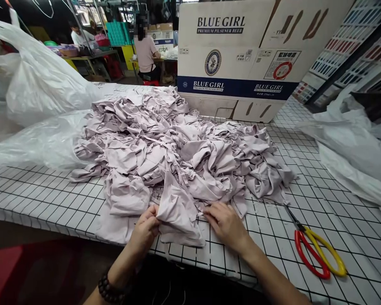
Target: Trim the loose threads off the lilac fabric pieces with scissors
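A large heap of pale mauve fabric pieces covers the middle of the table. At its front edge, my left hand pinches the left side of one fabric piece, thumb on top. This piece hangs toward the table's near edge. On the other side, my right hand is closed at the heap's front, its fingertips pressed together on a bit of the cloth near that piece's right edge. Scissors with one red and one yellow handle lie on the table to the right of my right hand.
A white and blue cardboard box stands behind the heap on the grid-patterned table. Plastic bags lie at the left, and another white plastic bag at the right. Two people sit working in the background.
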`<action>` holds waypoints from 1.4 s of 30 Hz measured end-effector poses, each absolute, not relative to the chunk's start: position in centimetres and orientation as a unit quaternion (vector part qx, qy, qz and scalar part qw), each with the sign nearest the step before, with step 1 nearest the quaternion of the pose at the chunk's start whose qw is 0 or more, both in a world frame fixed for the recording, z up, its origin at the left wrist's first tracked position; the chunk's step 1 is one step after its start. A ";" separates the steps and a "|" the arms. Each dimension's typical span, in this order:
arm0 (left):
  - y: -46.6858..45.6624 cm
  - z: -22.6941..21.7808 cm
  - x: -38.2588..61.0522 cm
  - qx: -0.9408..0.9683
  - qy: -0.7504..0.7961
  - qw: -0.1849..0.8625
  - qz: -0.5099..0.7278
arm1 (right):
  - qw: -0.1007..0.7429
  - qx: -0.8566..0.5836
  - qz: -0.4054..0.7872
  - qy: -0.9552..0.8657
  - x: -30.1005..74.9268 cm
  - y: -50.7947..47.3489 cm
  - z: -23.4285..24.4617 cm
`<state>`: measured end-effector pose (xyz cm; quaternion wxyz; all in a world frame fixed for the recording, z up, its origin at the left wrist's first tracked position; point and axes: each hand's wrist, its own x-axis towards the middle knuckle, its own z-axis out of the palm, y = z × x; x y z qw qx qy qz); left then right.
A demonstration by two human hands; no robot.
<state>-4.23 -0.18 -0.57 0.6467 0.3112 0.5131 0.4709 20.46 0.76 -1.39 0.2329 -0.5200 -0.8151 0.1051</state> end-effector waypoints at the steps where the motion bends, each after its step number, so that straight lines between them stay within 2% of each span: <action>1: -0.1 -0.4 -4.3 0.300 0.502 0.651 0.484 | 0.240 -0.520 0.098 -0.814 20.9 0.6 -1.0; 6: 1.7 0.8 -4.6 0.231 0.435 0.662 0.565 | 0.282 -0.538 0.051 -0.793 25.5 -2.1 3.1; 9: 3.9 0.8 -4.4 0.247 0.464 0.618 0.585 | 0.260 -0.546 0.025 -0.796 28.0 -4.5 4.3; 15: 4.7 0.2 -4.6 0.327 0.588 0.503 0.543 | 0.148 -0.567 0.114 -0.802 27.3 -7.1 1.8; 19: 0.8 1.9 -4.6 0.419 0.630 0.329 0.565 | 0.199 -0.609 0.078 -0.764 24.1 -6.0 -0.5; 20: -0.3 2.3 -4.3 0.453 0.626 0.315 0.551 | 0.213 -0.616 0.058 -0.756 23.4 -5.5 -1.0; 21: -1.3 2.5 -3.7 0.480 0.614 0.351 0.519 | 0.223 -0.621 0.043 -0.750 22.9 -5.0 -1.4; 25: -3.7 1.5 -0.1 0.442 0.521 0.667 0.298 | 0.254 -0.616 0.017 -0.745 22.3 -4.0 -1.7; 27: -4.0 0.7 2.1 0.409 0.486 0.728 0.258 | 0.280 -0.606 0.002 -0.745 22.1 -4.3 -1.0; 31: -3.9 0.1 5.5 0.369 0.411 0.781 0.292 | 0.323 -0.562 -0.024 -0.762 20.7 -5.7 0.6; 34: -3.7 0.3 6.3 0.270 0.413 0.799 0.343 | 0.337 -0.535 -0.026 -0.774 19.3 -6.5 1.1; 39: -4.4 0.8 4.4 0.195 0.451 0.790 0.367 | 0.386 -0.509 0.109 -0.761 19.6 -5.4 2.3; 42: -5.0 1.6 2.5 0.245 0.455 0.773 0.369 | 0.366 -0.470 0.117 -0.795 20.0 -3.2 2.8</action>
